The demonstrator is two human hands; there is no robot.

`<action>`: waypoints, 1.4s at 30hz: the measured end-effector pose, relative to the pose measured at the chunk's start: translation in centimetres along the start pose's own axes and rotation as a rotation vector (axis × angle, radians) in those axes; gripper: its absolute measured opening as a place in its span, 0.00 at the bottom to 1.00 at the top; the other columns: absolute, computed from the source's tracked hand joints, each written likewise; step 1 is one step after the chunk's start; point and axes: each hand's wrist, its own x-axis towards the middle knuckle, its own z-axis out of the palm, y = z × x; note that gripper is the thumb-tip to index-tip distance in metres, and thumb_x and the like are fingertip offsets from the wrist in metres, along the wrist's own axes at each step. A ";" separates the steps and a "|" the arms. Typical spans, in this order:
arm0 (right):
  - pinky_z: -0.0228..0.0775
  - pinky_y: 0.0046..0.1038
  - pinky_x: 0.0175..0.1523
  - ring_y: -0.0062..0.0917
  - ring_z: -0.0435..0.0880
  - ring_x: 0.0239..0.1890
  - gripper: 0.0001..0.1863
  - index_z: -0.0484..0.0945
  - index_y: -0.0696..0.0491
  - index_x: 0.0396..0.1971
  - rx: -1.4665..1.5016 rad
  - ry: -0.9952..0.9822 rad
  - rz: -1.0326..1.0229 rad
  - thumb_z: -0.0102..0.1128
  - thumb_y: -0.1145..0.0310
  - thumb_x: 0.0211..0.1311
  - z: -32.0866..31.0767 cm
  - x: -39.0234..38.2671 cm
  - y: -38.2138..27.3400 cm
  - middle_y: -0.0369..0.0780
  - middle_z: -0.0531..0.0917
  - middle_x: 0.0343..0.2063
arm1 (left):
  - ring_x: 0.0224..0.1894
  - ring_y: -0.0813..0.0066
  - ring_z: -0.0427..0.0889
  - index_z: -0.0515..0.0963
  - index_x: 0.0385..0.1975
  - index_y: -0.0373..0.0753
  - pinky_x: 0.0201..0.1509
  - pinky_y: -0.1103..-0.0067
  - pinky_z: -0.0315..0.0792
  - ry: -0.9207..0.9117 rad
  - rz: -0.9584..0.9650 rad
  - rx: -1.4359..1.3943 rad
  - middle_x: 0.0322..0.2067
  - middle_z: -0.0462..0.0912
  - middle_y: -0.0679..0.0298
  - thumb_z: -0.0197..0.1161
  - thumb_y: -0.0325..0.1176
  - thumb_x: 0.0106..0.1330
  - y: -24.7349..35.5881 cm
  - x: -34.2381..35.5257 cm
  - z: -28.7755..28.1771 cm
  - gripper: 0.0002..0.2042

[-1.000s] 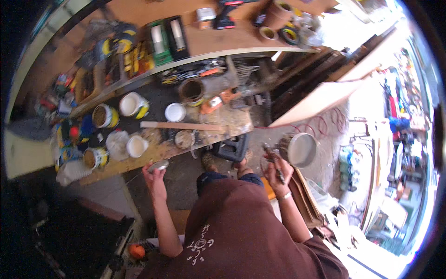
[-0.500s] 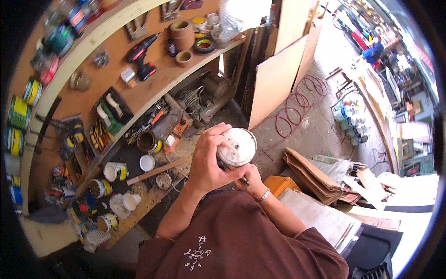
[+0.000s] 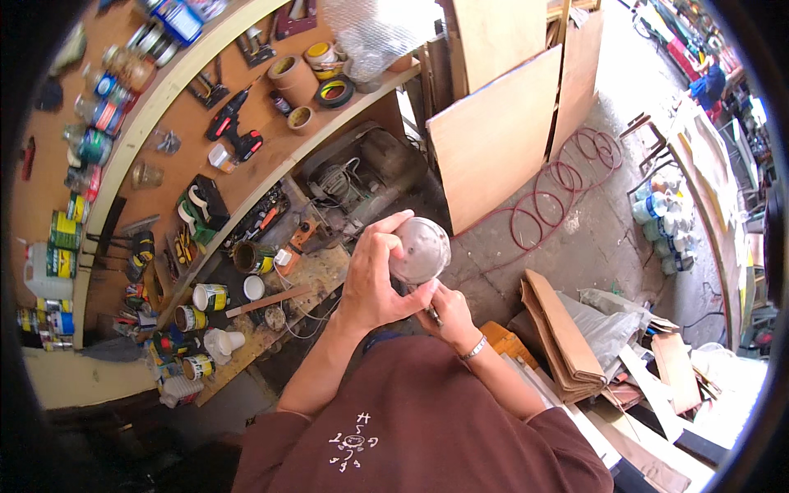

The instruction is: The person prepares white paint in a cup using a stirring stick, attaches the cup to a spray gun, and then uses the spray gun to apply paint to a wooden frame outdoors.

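In front of my chest is a round sander (image 3: 424, 251), its pale grey disc with small dark holes facing up. My left hand (image 3: 371, 278) is closed around the disc's left edge, the thumb running along the near side. Just below and to the right, my right hand (image 3: 449, 315) is wrapped around the sander's narrow dark handle part. The fingers and the palm hide most of the tool's body under the disc.
A curved-looking workbench (image 3: 255, 185) on the left carries a cordless drill (image 3: 236, 127), clay-coloured pots and tape. Below are open paint cans (image 3: 210, 297) and a wooden strip (image 3: 269, 301). Boards (image 3: 493, 135) lean ahead, beside a coiled red hose (image 3: 542, 209). Folded cardboard (image 3: 567, 333) lies at right.
The surroundings have shifted in the picture as the head view turned. The sander's disc looks greyer and slightly tilted; both hands keep the same hold on it.
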 end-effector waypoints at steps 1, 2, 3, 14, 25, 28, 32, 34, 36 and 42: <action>0.78 0.41 0.33 0.45 0.83 0.29 0.15 0.77 0.55 0.40 0.023 -0.003 0.011 0.72 0.66 0.57 -1.1 0.1 0.3 0.44 0.80 0.31 | 0.57 0.47 0.77 0.62 0.40 0.40 0.62 0.60 0.70 -0.014 -0.012 0.027 0.62 0.73 0.38 0.75 0.41 0.53 0.4 0.6 0.7 0.27; 0.78 0.41 0.33 0.45 0.83 0.29 0.15 0.77 0.55 0.39 0.038 -0.010 0.019 0.72 0.65 0.58 -2.5 0.2 0.5 0.45 0.79 0.31 | 0.58 0.46 0.77 0.61 0.40 0.40 0.62 0.60 0.70 -0.020 -0.022 0.049 0.62 0.73 0.37 0.75 0.41 0.54 0.9 1.3 1.6 0.26; 0.78 0.41 0.33 0.45 0.83 0.29 0.15 0.76 0.55 0.39 0.053 -0.016 0.027 0.72 0.65 0.58 -3.7 0.3 1.0 0.45 0.79 0.31 | 0.56 0.46 0.77 0.68 0.47 0.37 0.63 0.58 0.69 0.026 0.014 0.034 0.64 0.73 0.43 0.74 0.44 0.55 1.1 2.0 2.7 0.27; 0.78 0.40 0.29 0.42 0.85 0.26 0.15 0.77 0.55 0.40 -0.029 0.004 -0.010 0.68 0.60 0.64 -11.4 -0.9 4.2 0.44 0.81 0.30 | 0.56 0.49 0.78 0.78 0.59 0.41 0.60 0.61 0.73 -0.227 0.180 0.058 0.59 0.76 0.47 0.68 0.41 0.56 4.4 8.9 7.8 0.28; 0.78 0.38 0.28 0.41 0.85 0.25 0.15 0.80 0.57 0.40 -0.084 0.106 0.071 0.70 0.61 0.64 -14.9 -2.6 4.4 0.43 0.82 0.30 | 0.52 0.55 0.81 0.86 0.51 0.43 0.55 0.64 0.78 -0.234 0.267 -0.106 0.57 0.78 0.50 0.67 0.37 0.48 6.2 12.1 11.4 0.25; 0.78 0.39 0.27 0.42 0.85 0.24 0.15 0.79 0.57 0.39 -0.079 0.145 0.110 0.69 0.60 0.65 -15.9 -2.8 3.7 0.44 0.82 0.29 | 0.52 0.54 0.81 0.86 0.51 0.43 0.56 0.64 0.79 -0.260 0.308 -0.102 0.57 0.78 0.50 0.67 0.37 0.48 6.5 12.9 12.0 0.25; 0.78 0.39 0.28 0.42 0.85 0.24 0.14 0.79 0.56 0.39 -0.121 0.153 0.149 0.68 0.60 0.66 -16.2 -3.3 3.9 0.44 0.82 0.27 | 0.53 0.54 0.82 0.87 0.50 0.43 0.56 0.64 0.79 -0.285 0.343 -0.125 0.57 0.79 0.50 0.67 0.37 0.46 6.7 13.9 13.0 0.26; 0.79 0.39 0.28 0.41 0.85 0.25 0.14 0.79 0.56 0.38 -0.137 0.149 0.171 0.68 0.60 0.66 -16.0 -3.4 4.3 0.44 0.82 0.27 | 0.53 0.54 0.82 0.87 0.50 0.42 0.56 0.63 0.79 -0.312 0.369 -0.119 0.57 0.79 0.50 0.66 0.37 0.45 6.6 14.5 13.1 0.26; 0.79 0.39 0.29 0.41 0.85 0.25 0.13 0.79 0.55 0.38 -0.136 0.140 0.193 0.68 0.60 0.66 -16.0 -3.3 4.6 0.44 0.82 0.27 | 0.54 0.53 0.82 0.87 0.50 0.42 0.57 0.63 0.79 -0.327 0.373 -0.157 0.57 0.79 0.50 0.66 0.37 0.44 6.1 15.1 13.5 0.27; 0.79 0.38 0.32 0.40 0.85 0.27 0.13 0.79 0.55 0.39 -0.132 0.156 0.228 0.68 0.62 0.66 -16.8 -1.9 5.5 0.43 0.82 0.29 | 0.59 0.48 0.80 0.86 0.53 0.42 0.63 0.59 0.75 -0.344 0.444 -0.136 0.59 0.79 0.46 0.67 0.44 0.52 5.0 17.3 14.8 0.27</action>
